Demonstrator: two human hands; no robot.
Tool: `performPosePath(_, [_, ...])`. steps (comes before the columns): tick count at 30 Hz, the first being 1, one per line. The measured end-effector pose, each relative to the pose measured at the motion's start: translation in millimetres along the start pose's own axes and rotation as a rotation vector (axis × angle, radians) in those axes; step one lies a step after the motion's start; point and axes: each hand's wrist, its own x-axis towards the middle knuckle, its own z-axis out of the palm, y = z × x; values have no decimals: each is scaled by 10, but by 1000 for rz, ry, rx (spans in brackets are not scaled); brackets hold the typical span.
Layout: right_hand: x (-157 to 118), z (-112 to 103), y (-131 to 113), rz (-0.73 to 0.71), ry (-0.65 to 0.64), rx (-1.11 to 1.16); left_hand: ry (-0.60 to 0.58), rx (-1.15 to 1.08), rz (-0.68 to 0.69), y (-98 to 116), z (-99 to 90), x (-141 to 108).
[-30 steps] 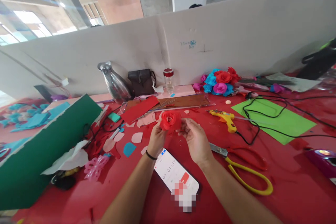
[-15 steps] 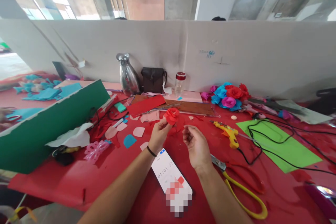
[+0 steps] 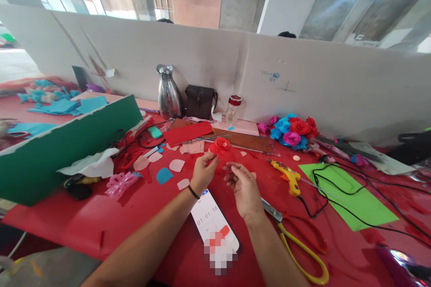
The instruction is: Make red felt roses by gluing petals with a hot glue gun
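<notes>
centre of frame, head view: red flower (image 3: 222,144), held up over the red table (image 3: 111,215).
left hand (image 3: 203,174): thumb and finger pinched together on the flower, just below its petals.
right hand (image 3: 245,188): fingers curled, just beside the flower; cannot tell whether they grip anything.
flower handling: judged light, soft, easily crushed; best held at the base.
right of frame: yellow glue gun (image 3: 288,177), scissors (image 3: 278,216).

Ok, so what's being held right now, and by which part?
The left hand pinches the red flower near its lower edge, between thumb and fingers. Whether the right hand holds anything can't be told.
</notes>
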Motion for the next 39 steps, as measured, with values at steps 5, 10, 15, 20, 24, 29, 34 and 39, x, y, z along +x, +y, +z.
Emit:
performPosePath(5, [-46, 46, -52, 77, -48, 110, -36, 38, 35, -1, -3, -1])
performPosePath(10, [-49, 58, -87, 143, -46, 217, -83, 44, 63, 9, 17, -7])
performPosePath(15, [-56, 84, -64, 179, -65, 246, -124, -47, 31, -1, 44, -32])
performPosePath(20, [-80, 93, -3, 125, -99, 137, -131, -123, -35, -6, 40, -57])
performPosePath(24, [-83, 76, 27, 46, -113, 22, -80, -102, 2, -13, 19, -25])
performPosePath(29, [-37, 52, 14, -34, -1, 55, -41, -27, 94, -29, 4, 19])
performPosePath(34, [19, 32, 11, 3, 22, 124, -63, 31, 105, -51, 3, 19])
performPosePath(39, [27, 23, 16, 23, -6, 123, -77, 25, 100, -60, 5, 14])
